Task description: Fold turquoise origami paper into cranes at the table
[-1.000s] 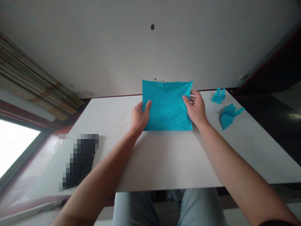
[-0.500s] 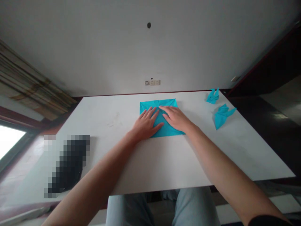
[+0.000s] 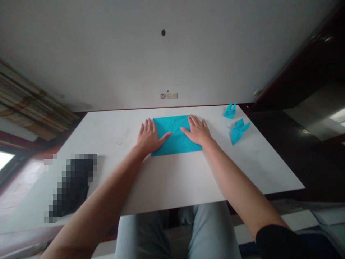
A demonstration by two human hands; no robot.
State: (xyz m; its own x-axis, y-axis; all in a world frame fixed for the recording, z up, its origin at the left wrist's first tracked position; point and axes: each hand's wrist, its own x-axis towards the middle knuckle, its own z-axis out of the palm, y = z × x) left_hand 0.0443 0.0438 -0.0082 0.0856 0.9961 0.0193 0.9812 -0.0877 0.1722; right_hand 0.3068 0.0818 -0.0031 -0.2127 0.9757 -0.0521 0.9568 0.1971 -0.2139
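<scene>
A sheet of blue paper (image 3: 175, 138) with crease lines lies flat on the white table (image 3: 172, 183). At its left edge rests my left hand (image 3: 151, 135), fingers stretched away from me and thumb lying across the paper. My right hand (image 3: 198, 131) presses flat on the right side of the sheet, fingers spread and thumb pointing inward. Neither hand grips anything. Parts of the left and right edges are hidden under the hands.
Two folded blue paper figures, a smaller one (image 3: 230, 111) and a larger one (image 3: 238, 131), stand at the table's right. A dark pixelated object (image 3: 71, 187) is at the left. Behind the table rises a grey wall with sockets (image 3: 169, 96).
My hands have slid apart from the middle of the paper to its left and right sides. The sheet's top edge, creased and uneven before, now looks flat. The view has turned slightly.
</scene>
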